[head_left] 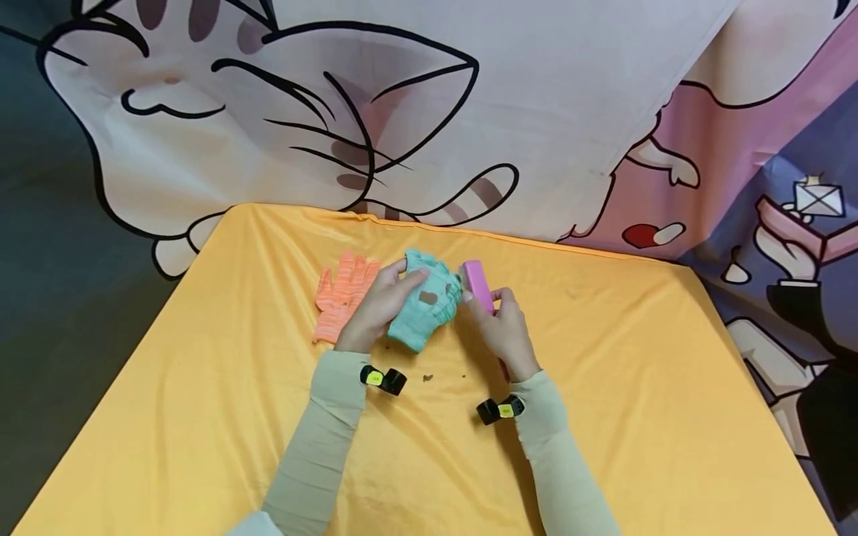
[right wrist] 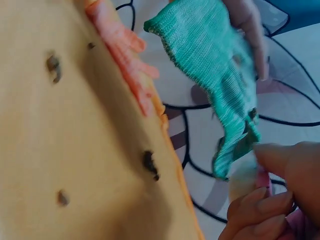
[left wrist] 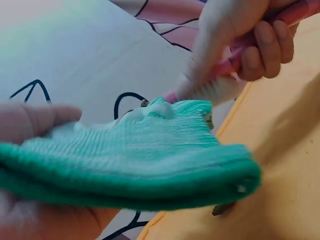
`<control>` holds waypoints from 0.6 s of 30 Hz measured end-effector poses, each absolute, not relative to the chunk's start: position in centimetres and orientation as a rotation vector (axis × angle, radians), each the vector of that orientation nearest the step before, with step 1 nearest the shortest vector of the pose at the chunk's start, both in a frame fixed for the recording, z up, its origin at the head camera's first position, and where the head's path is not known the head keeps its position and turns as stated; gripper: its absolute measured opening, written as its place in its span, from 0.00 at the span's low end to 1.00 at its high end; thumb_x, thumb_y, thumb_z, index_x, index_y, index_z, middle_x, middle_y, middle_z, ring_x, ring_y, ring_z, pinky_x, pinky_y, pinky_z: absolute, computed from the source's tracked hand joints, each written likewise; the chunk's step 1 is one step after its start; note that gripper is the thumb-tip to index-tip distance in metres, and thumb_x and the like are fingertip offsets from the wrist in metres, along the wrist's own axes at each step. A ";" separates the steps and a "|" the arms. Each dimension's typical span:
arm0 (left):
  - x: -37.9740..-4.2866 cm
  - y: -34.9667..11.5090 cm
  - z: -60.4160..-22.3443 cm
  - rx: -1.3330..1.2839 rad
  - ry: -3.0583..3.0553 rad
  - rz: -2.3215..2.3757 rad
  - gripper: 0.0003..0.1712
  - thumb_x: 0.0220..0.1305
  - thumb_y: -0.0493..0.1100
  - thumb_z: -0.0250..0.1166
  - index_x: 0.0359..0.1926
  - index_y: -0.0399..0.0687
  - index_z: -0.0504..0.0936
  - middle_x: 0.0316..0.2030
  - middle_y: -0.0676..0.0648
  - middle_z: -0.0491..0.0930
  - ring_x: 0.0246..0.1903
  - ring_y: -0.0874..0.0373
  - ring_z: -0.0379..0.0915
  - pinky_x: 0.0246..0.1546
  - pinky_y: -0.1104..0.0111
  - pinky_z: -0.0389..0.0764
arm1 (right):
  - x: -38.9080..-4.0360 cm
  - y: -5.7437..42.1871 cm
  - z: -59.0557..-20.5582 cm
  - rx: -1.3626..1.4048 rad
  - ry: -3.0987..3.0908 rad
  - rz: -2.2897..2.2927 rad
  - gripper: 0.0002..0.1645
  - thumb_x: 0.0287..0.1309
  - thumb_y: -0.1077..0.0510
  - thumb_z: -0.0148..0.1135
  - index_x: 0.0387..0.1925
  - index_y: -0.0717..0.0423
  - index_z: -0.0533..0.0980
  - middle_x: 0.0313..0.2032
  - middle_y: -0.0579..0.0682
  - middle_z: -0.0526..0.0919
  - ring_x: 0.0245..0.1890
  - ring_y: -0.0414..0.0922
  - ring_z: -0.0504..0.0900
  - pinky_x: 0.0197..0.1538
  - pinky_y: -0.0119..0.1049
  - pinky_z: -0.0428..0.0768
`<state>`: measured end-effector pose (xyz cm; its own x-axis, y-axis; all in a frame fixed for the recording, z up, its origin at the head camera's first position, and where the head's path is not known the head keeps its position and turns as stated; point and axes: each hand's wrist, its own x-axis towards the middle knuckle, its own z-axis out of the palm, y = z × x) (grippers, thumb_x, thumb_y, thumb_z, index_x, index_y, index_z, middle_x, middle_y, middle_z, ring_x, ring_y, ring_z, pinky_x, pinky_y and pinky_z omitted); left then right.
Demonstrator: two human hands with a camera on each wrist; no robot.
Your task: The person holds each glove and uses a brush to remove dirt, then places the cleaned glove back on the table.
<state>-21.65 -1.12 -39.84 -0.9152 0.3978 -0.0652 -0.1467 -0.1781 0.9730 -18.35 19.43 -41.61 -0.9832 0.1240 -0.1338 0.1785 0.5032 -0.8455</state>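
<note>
My left hand grips a teal knitted glove above the table, thumb on top. Brown patches mark the glove's fabric. My right hand holds a pink brush just right of the glove. White bristles show on the brush in the left wrist view, where its pink tip seems to meet the glove's far edge. Behind my left hand an orange glove lies flat on the cloth. In the right wrist view, fingers partly cover the brush.
Dark crumbs of dirt lie scattered on the yellow tablecloth below the teal glove. Beyond the table's far edge hangs a sheet with cartoon cats. Dark floor shows at the left.
</note>
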 end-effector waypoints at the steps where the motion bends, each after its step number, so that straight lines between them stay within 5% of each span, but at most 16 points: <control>1: -21.7 -1.2 -39.8 0.262 1.770 2.144 0.20 0.68 0.53 0.51 0.51 0.42 0.69 0.25 0.46 0.75 0.22 0.57 0.73 0.26 0.68 0.77 | -18.3 19.4 -41.4 0.271 2.671 -1.535 0.37 0.52 0.30 0.54 0.46 0.57 0.62 0.26 0.60 0.75 0.18 0.44 0.70 0.17 0.32 0.69; 5: -21.7 -1.4 -39.4 0.131 1.906 2.083 0.36 0.64 0.61 0.51 0.65 0.46 0.59 0.51 0.46 0.73 0.49 0.56 0.71 0.53 0.61 0.71 | -18.2 19.5 -40.7 0.266 2.666 -1.577 0.38 0.52 0.29 0.52 0.47 0.57 0.62 0.27 0.64 0.76 0.16 0.45 0.71 0.16 0.31 0.69; 8: -21.5 -1.4 -39.0 0.061 1.942 2.059 0.45 0.62 0.65 0.51 0.71 0.50 0.45 0.68 0.51 0.54 0.66 0.57 0.49 0.66 0.57 0.51 | -18.1 19.5 -40.4 0.260 2.664 -1.602 0.38 0.52 0.29 0.52 0.47 0.57 0.62 0.24 0.61 0.75 0.15 0.44 0.70 0.15 0.31 0.68; 13: -21.1 -1.0 -38.4 0.096 1.764 2.185 0.33 0.62 0.55 0.59 0.63 0.47 0.60 0.50 0.44 0.74 0.45 0.56 0.74 0.47 0.61 0.76 | -17.4 19.1 -38.9 0.227 2.597 -1.794 0.37 0.53 0.28 0.49 0.45 0.56 0.62 0.15 0.51 0.69 0.11 0.41 0.64 0.12 0.31 0.63; 15: -21.0 -0.8 -38.1 0.129 1.670 2.248 0.23 0.61 0.47 0.61 0.54 0.46 0.68 0.36 0.44 0.78 0.31 0.56 0.77 0.33 0.65 0.80 | -16.9 19.0 -37.9 0.193 2.566 -1.887 0.34 0.55 0.30 0.49 0.45 0.55 0.62 0.13 0.48 0.66 0.10 0.40 0.62 0.11 0.31 0.62; 18: -20.7 -0.8 -37.5 0.142 1.634 2.280 0.16 0.61 0.41 0.61 0.48 0.41 0.73 0.32 0.47 0.79 0.29 0.59 0.78 0.30 0.67 0.80 | -16.2 18.8 -36.5 0.120 2.511 -2.009 0.28 0.59 0.36 0.49 0.44 0.55 0.62 0.12 0.47 0.64 0.09 0.40 0.61 0.10 0.31 0.61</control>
<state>-20.71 -0.78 -37.51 -0.9402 0.3223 -0.1103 -0.2081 -0.2870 0.9350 -16.18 18.79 -36.45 -0.9943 0.1062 0.0135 0.0102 0.2189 -0.9757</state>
